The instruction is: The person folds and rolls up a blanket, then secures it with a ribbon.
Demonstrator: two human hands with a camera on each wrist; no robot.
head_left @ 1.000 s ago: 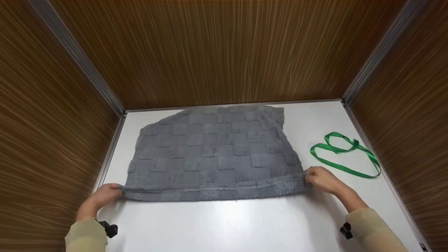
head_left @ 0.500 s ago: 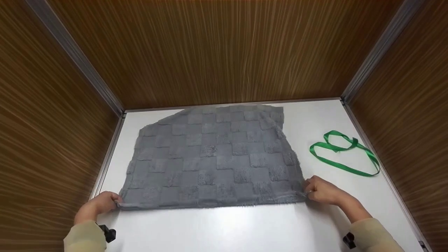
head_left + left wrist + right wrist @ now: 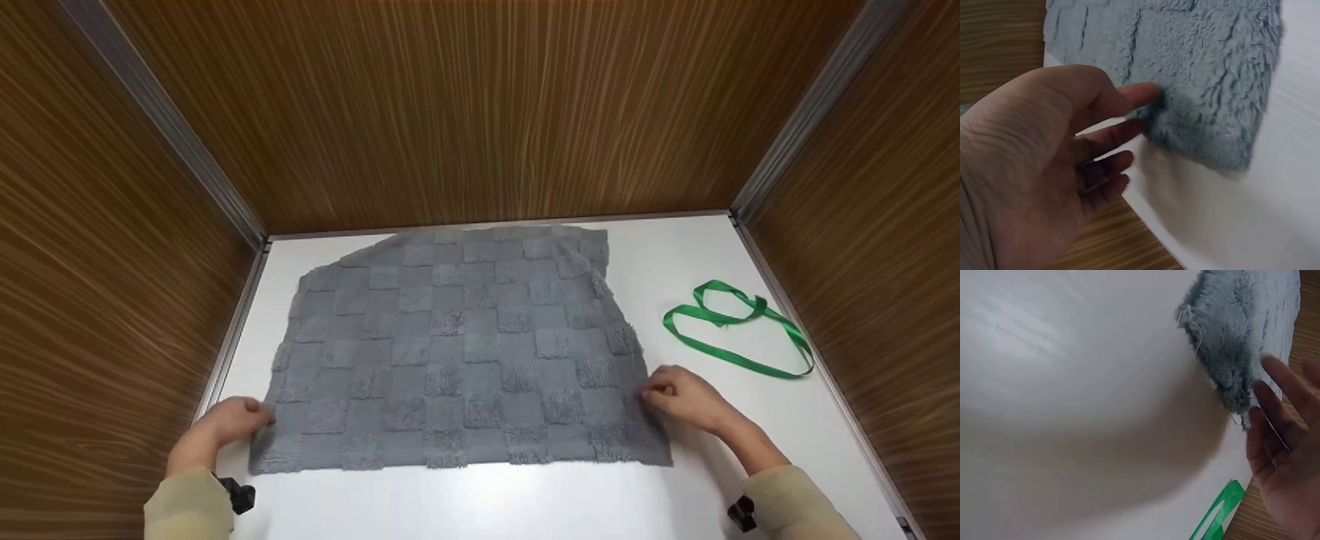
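The gray towel [image 3: 457,352] now lies flat and spread out on the white table [image 3: 525,502]; a moment ago its near edge was folded and both hands were pinching it. The left hand [image 3: 225,424] and the right hand [image 3: 686,397] have let go, and their fingers are loose and straight, just touching the towel's near corners. A green ribbon [image 3: 739,326] lies off to the right, well apart from the towel.

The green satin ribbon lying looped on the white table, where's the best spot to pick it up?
Probably pinch the green satin ribbon from above at its far knot, where the bands cross and stand up slightly. The right hand is nearer; elsewhere it lies flat.
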